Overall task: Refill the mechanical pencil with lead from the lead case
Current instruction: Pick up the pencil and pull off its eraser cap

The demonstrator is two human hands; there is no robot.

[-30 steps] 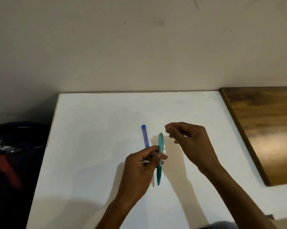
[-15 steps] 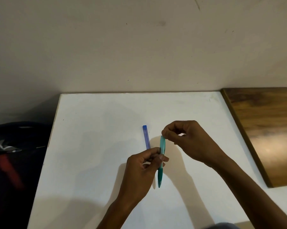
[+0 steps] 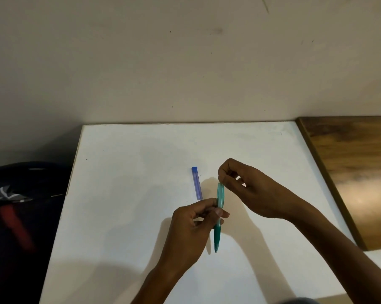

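Observation:
My left hand (image 3: 191, 229) grips a teal mechanical pencil (image 3: 219, 216) around its middle, holding it upright with the tip pointing down toward me. My right hand (image 3: 250, 189) has its thumb and forefinger pinched together right at the pencil's top end; whatever sits between the fingertips is too small to make out. A slim blue lead case (image 3: 196, 182) lies flat on the white table (image 3: 123, 194), just left of the pencil's top and beyond my left hand.
A wall rises directly behind the table. A brown wooden surface (image 3: 356, 172) adjoins the table on the right. A dark bag with a red strap (image 3: 16, 216) sits low to the left of the table edge.
My right hand came in from the right and lowered its pinched fingertips onto the pencil's top end. My left hand and the lead case stayed put.

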